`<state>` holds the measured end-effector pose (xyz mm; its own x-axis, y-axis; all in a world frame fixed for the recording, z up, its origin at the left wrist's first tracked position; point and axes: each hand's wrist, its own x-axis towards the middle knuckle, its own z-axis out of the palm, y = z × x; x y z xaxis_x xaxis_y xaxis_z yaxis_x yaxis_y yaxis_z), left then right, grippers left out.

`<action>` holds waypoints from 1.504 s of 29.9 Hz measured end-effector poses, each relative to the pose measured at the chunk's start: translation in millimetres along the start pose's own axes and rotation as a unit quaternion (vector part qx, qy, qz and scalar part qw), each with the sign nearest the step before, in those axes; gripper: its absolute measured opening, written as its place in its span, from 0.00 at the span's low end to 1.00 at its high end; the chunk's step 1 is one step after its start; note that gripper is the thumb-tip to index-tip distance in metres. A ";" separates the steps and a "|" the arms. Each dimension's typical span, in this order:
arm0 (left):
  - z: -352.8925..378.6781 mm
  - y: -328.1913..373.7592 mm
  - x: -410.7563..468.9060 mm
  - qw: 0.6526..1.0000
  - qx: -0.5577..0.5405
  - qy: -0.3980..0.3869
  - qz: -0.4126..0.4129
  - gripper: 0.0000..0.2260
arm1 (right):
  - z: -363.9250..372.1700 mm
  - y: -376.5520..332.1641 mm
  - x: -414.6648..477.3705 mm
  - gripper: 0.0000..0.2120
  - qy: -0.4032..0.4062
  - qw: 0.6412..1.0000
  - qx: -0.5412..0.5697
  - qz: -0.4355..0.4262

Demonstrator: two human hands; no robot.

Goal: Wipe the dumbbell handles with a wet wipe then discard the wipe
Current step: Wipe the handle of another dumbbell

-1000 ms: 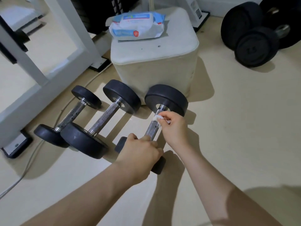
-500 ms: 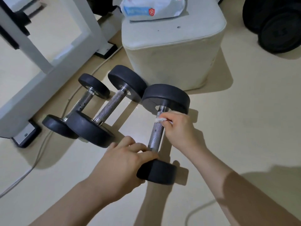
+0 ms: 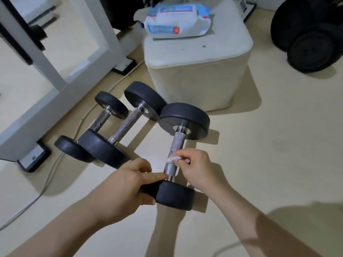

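1. Our right hand [image 3: 199, 168], pinching the wipe [image 3: 173, 158], has slid down the handle [image 3: 174, 153] from just under the far plate [image 3: 184, 120] to its near third.
2. Our left hand [image 3: 130, 184] now clamps the near plate [image 3: 174, 196] rather than the bar, steadying the dumbbell on the floor [image 3: 269, 145].
3. We judge this handle nearly wiped; the two dumbbells [image 3: 111, 127] at 10 o'clock look untouched.
4. The wipe pack [image 3: 178, 21] sits on the stool [image 3: 200, 58] at 12 o'clock; no bin shows.
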<state>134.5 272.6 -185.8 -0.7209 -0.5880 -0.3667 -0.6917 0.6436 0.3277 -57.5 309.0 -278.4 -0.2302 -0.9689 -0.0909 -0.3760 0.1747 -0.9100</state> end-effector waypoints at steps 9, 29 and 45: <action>6.1 10.0 -18.6 0.995 0.062 0.072 0.005 0.27 | 10.2 -1.5 -5.5 0.06 0.006 1.000 0.005 0.019; 27.9 54.1 -9.5 0.933 -0.109 0.146 -0.312 0.33 | 9.3 -0.6 6.4 0.02 0.025 0.999 0.003 0.044; -6.8 23.0 2.3 0.955 -0.064 -0.008 -0.291 0.32 | -10.9 -29.3 -4.6 0.03 -0.138 0.943 0.207 0.221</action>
<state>116.7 282.8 -173.2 -0.2126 -0.8195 -0.5321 -0.9753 0.1443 0.1674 -55.2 310.2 -246.9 -0.0190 -0.8364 -0.5478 0.0987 0.5436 -0.8335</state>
